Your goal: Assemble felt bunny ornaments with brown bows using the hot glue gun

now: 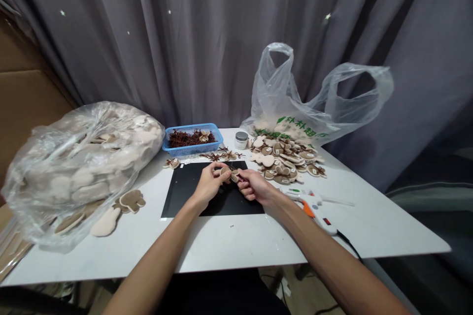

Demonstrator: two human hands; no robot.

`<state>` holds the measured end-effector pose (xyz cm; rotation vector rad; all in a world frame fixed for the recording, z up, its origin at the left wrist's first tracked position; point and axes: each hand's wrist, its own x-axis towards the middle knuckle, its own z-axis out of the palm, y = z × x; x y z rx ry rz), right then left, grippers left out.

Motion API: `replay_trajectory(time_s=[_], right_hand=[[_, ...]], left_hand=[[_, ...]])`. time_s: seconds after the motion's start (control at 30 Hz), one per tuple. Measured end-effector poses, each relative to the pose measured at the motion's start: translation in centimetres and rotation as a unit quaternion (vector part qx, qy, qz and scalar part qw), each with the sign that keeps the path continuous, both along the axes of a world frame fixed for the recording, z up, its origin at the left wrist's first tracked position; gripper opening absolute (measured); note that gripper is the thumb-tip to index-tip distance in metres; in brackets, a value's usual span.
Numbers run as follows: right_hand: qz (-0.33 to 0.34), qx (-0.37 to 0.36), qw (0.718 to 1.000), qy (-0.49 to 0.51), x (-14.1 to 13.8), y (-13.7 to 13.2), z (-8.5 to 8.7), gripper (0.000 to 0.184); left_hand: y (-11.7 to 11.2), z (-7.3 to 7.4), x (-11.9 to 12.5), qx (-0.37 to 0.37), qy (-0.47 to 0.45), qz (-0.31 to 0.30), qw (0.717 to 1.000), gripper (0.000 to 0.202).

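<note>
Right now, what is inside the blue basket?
The blue basket holds a heap of dark brown ribbon pieces, with a beige-and-brown piece on top, toward the right. Anything beneath the heap is covered and cannot be seen.

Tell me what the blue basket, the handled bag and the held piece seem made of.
Blue basket: likely moulded plastic, slightly glossy, with a regular openwork wall.
Handled bag: thin plastic film, shiny, crinkled and see-through.
Held piece: perhaps felt or plush, matte tan with a pale edge; too small to be sure.
</note>
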<state>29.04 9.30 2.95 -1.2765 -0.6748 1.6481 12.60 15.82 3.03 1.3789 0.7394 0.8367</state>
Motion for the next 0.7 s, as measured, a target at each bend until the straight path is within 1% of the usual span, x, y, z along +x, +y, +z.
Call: replay_trajectory(time_s=[0.23, 0.43, 0.6, 0.7], right_hand=[[0.011, 0.001, 1.000, -0.014, 0.0, 0.0, -0.1, 0.039], [0.006, 0.009, 0.999, -0.052, 0.2, 0.2, -0.8, 0.038], [-0.002, 0.021, 0.991, -0.136, 0.2, 0.4, -1.5, 0.034], [-0.003, 0.029, 0.976, -0.214, 0.2, 0.5, -1.5, 0.033]], left_hand=[[-0.1, -0.1, 0.1, 0.009, -0.004, 0.005, 1.000, 0.052], [-0.2, -0.3, 0.1, 0.011, -0.009, 0.008, 1.000, 0.052], [-0.2, -0.3, 0.0, 0.007, -0.009, 0.008, 1.000, 0.052], [-0.2, -0.4, 0.1, 0.007, -0.011, 0.008, 1.000, 0.051]])
